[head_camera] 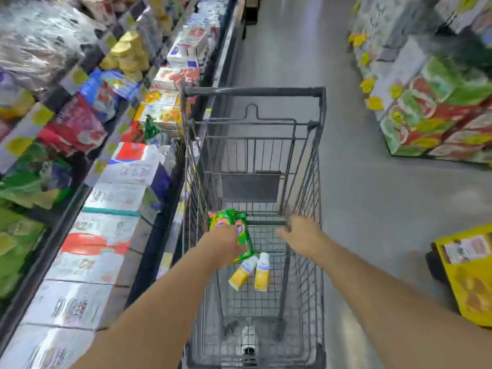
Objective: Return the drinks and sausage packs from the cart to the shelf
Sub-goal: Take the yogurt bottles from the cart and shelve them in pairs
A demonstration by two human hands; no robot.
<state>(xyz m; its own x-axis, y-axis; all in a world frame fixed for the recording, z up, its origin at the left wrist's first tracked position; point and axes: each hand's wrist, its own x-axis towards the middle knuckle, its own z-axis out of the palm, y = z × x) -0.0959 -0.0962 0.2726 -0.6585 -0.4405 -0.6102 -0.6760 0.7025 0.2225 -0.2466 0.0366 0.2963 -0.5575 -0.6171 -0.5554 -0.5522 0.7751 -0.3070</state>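
A grey wire shopping cart (316, 166) stands in the aisle straight ahead of me. My left hand (222, 242) grips green sausage packs (230, 222) over the cart's left side. Below them, two yellow-and-white drink bottles (251, 272) lie on the cart's floor. My right hand (300, 233) reaches into the cart beside the packs with fingers spread and nothing in it, close to a crossbar. The shelf (111, 198) runs along the left of the cart, stacked with white boxed goods and coloured packs.
Stacked green and red cartons (439, 113) line the right side of the aisle. A yellow box (471, 272) sits on the floor near right. Grey floor (372, 209) lies open between the cart and the right-hand display.
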